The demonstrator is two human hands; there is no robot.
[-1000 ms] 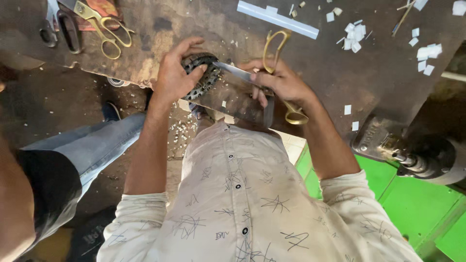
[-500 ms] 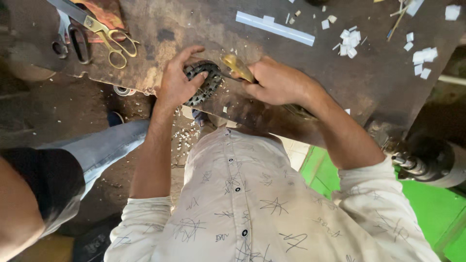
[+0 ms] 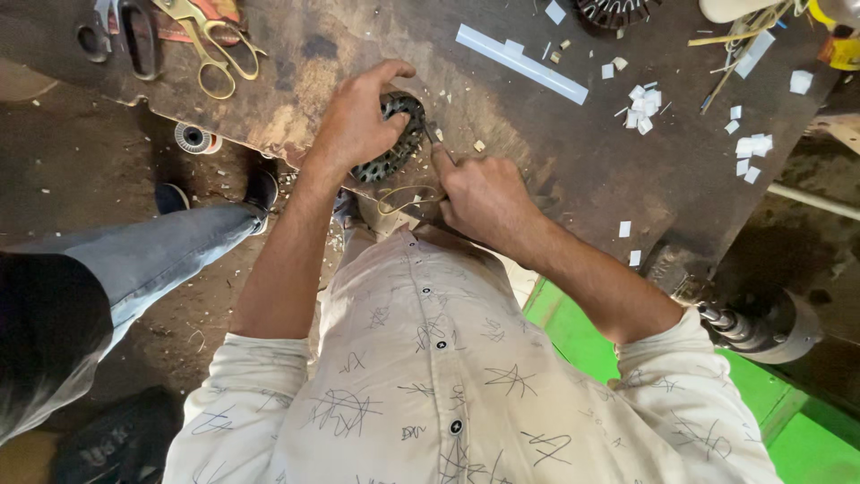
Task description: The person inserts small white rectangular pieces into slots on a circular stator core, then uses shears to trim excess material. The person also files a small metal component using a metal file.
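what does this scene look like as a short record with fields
left hand: grips a dark toothed metal ring on the workbench
right hand: pinches a thin tool, its tip at the ring's edge
scissors: yellow-handled, far left of bench
white strip: flat, beyond the hands
paper bits: scattered to the right

You have bare table beyond your hands, with scissors left, a white strip and paper scraps right.
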